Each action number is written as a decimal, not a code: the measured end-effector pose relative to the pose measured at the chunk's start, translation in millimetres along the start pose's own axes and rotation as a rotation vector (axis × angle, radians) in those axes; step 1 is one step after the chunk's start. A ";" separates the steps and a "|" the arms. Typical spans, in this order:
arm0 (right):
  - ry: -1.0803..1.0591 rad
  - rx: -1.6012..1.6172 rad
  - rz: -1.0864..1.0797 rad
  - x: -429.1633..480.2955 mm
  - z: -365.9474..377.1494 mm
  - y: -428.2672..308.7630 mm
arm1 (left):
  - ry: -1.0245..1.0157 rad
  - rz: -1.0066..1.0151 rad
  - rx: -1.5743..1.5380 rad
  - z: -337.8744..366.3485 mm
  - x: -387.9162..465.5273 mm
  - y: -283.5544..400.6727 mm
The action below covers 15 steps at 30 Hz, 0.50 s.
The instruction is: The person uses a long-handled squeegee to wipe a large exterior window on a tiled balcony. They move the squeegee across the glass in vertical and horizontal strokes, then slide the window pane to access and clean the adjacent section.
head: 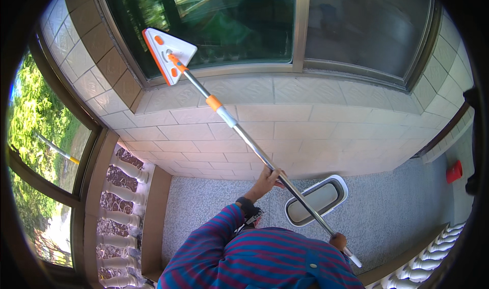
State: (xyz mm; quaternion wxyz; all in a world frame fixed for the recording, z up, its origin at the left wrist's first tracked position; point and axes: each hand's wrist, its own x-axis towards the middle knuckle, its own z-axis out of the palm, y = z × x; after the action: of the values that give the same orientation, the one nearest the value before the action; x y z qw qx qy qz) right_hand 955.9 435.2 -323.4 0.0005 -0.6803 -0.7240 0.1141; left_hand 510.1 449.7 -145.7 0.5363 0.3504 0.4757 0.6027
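Note:
My left hand is closed around the middle of a metal telescopic pole, with an orange and white collar above it. Lower down, near the white end cap, my right hand grips the same pole. At the pole's top, a white triangular mop head with orange clips and an orange edge lies over the lower left corner of a window pane. Whether it touches the glass cannot be told. Beneath the pole, on the speckled floor, stands an oval bucket with a white rim.
A tiled wall and window ledge run across in front of me. White balusters line the left side, more the lower right. A red container is at the far right. Framed glass stands at the left.

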 end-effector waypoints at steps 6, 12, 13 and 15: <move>0.075 0.055 0.141 -20.9 -8.0 70.1 | -0.151 -0.013 0.022 65.1 9.6 -19.4; 0.152 -0.006 0.312 -41.3 8.3 126.0 | -0.336 -0.047 0.105 127.3 23.2 -21.0; 0.221 0.020 0.286 -42.0 10.6 133.4 | -0.354 -0.027 0.076 136.3 25.4 -19.2; 0.287 0.031 0.324 -46.2 15.1 144.3 | -0.402 -0.015 0.016 155.1 30.1 -14.5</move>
State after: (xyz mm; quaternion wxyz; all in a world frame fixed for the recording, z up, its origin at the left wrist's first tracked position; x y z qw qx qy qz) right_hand 1099.1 394.2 -354.9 0.0956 -0.7971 -0.5957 0.0258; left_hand 654.0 509.4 -115.3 0.6224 0.4643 0.3663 0.5127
